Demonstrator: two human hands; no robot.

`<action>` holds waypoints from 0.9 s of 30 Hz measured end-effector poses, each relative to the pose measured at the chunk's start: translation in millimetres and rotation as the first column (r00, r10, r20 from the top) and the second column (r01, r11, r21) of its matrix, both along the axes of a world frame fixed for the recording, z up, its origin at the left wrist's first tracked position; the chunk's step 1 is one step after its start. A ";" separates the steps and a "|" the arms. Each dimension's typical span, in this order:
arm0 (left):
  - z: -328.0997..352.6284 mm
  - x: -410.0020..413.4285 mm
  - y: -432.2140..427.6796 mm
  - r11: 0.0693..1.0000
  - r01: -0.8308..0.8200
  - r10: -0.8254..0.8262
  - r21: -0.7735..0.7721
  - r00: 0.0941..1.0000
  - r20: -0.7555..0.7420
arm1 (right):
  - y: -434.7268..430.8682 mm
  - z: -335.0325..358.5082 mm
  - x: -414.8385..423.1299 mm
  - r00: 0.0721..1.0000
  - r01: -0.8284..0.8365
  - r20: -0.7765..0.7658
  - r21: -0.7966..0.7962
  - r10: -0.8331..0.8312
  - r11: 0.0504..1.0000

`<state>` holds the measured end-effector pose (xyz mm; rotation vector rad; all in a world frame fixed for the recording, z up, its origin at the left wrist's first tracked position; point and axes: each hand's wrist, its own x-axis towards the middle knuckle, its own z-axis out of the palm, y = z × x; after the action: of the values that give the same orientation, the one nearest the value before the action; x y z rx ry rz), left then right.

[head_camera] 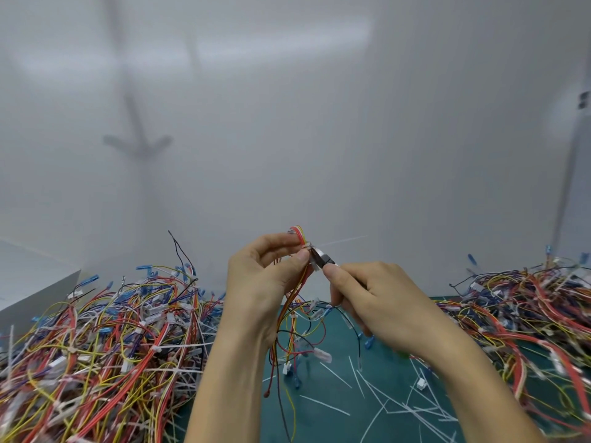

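My left hand (262, 279) pinches a small wire bundle (298, 238) of red, orange and yellow wires, held up in front of the white wall. A thin white cable tie (339, 242) is wrapped round the bundle and its tail sticks out to the right. My right hand (374, 298) grips a small cutter (323, 259) whose black and silver jaws sit at the tie right beside my left thumb. The loose ends of the bundle hang down between my forearms to the green mat (323, 420).
A big heap of tied coloured wire harnesses (105, 340) lies at the left, and another heap (524, 311) at the right. Cut white tie tails (399, 407) are scattered on the mat. A white box (35, 282) stands at far left. A white wall closes the back.
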<state>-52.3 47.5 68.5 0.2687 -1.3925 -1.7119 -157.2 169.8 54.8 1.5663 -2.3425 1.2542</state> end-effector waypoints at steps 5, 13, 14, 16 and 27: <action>-0.6 -0.3 -0.3 0.996 -0.043 0.044 -0.075 0.999 0.022 | -0.7 0.4 0.3 0.998 -0.028 0.063 -0.007 0.028 1.000; -0.9 2.1 -2.2 0.974 -0.085 0.099 -0.211 0.994 0.055 | 0.1 1.9 1.3 0.996 -0.035 0.086 0.030 0.032 0.999; -0.8 2.2 -2.4 0.971 -0.087 0.101 -0.223 0.993 0.054 | 0.2 1.9 1.5 0.995 -0.033 0.090 0.035 0.030 0.999; -0.4 2.2 -2.4 0.967 -0.087 0.101 -0.238 0.994 0.047 | 0.6 1.9 1.7 0.995 -0.030 0.097 0.038 0.026 0.999; -0.2 1.3 -2.6 0.935 -0.117 0.132 -0.335 0.991 0.021 | 4.2 2.8 0.0 0.991 -0.047 0.130 0.049 0.041 0.998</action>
<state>-51.0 44.8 68.3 0.2001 -1.6339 -1.3475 -157.2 174.0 57.6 1.6070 -2.4496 1.3533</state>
